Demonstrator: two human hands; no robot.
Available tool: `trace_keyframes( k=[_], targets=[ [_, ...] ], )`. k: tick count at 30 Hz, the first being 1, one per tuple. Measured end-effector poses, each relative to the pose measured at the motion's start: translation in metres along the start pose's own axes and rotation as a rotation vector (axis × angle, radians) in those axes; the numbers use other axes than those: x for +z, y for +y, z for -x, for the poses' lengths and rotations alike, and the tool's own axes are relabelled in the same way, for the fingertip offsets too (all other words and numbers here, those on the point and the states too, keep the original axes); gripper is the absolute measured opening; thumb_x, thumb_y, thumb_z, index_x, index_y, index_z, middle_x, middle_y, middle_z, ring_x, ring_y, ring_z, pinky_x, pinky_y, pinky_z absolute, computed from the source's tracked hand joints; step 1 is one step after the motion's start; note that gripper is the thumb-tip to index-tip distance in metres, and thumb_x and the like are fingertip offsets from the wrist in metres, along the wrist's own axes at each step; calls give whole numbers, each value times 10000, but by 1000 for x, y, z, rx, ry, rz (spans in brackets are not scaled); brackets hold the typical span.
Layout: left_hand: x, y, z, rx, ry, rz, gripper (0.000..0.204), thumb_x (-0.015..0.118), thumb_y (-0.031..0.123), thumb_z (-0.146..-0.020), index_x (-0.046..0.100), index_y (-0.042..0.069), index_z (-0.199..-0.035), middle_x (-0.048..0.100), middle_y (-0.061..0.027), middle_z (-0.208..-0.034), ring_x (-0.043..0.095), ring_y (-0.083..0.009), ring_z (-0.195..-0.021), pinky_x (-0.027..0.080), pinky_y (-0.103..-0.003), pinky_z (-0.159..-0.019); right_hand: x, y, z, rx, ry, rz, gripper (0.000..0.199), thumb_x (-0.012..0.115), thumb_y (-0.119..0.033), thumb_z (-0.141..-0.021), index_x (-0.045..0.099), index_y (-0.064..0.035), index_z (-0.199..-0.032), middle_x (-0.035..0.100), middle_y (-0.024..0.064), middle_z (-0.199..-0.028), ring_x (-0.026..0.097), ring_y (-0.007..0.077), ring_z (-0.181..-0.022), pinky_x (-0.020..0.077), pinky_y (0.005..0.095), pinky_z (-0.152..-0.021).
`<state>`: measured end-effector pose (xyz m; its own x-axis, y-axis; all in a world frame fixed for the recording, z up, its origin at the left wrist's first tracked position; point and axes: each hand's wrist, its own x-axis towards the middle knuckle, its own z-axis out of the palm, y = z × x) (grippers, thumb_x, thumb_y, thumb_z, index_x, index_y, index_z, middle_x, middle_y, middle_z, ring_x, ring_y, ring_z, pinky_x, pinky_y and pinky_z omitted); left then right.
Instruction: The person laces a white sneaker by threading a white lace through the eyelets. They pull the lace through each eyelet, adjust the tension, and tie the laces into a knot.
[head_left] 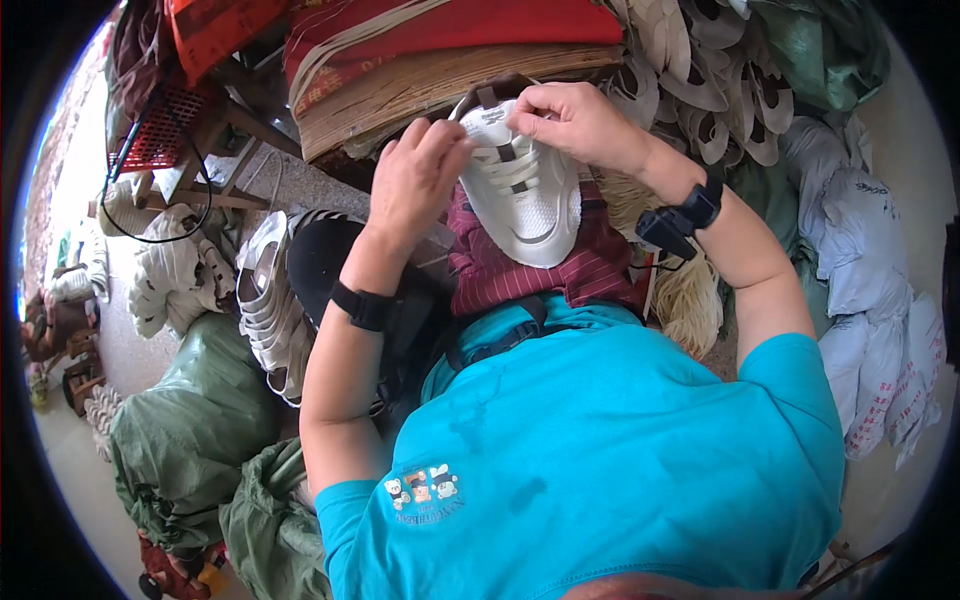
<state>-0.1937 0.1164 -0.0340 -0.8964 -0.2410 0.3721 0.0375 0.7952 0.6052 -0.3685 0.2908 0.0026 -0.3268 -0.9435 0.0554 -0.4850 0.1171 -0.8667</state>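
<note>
A white shoe upper [525,190] with straps rests on my lap, over dark red striped cloth [520,270]. My left hand [415,180] grips its left side, fingers curled over the edge. My right hand [575,120] pinches the top of the upper near its tongue. Both wrists wear black bands, and the right one carries a small black device [665,228].
A row of white shoe uppers [268,300] lies at my left. More white pieces [715,85] are piled at the top right. Stacked brown sheets under red material [440,70] sit ahead. Green sacks [190,440] lie lower left, pale sacks [870,290] at the right.
</note>
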Motion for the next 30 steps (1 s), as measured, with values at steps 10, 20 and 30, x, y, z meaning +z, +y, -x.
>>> trace_keyframes(
  k=[10, 20, 30],
  targets=[
    [-17, 27, 11, -168, -23, 231, 145, 683, 93, -910, 651, 37, -1040, 604, -70, -870, 613, -155, -763, 481, -287, -638, -31, -20, 1, 280, -213, 183, 247, 597, -269, -987, 679, -45, -1052, 611, 7, -751, 557, 55, -610, 477, 241, -524],
    [-6, 22, 36, -268, 0, 299, 101, 673, 59, -916, 670, 3, -999, 626, -74, -831, 622, -120, -746, 494, -254, -662, -21, -20, -6, 567, -361, -216, 190, 675, -214, -889, 657, -55, -992, 575, 0, -605, 483, 81, -419, 390, 248, -394],
    [-31, -8, 47, -211, 4, 168, 98, 636, 54, -913, 661, -9, -984, 677, -116, -887, 655, -216, -804, 509, -301, -735, -16, -23, 16, 263, -66, -133, 146, 659, -178, -936, 635, -53, -1008, 519, -89, -712, 430, -18, -608, 350, 179, -531]
  ],
)
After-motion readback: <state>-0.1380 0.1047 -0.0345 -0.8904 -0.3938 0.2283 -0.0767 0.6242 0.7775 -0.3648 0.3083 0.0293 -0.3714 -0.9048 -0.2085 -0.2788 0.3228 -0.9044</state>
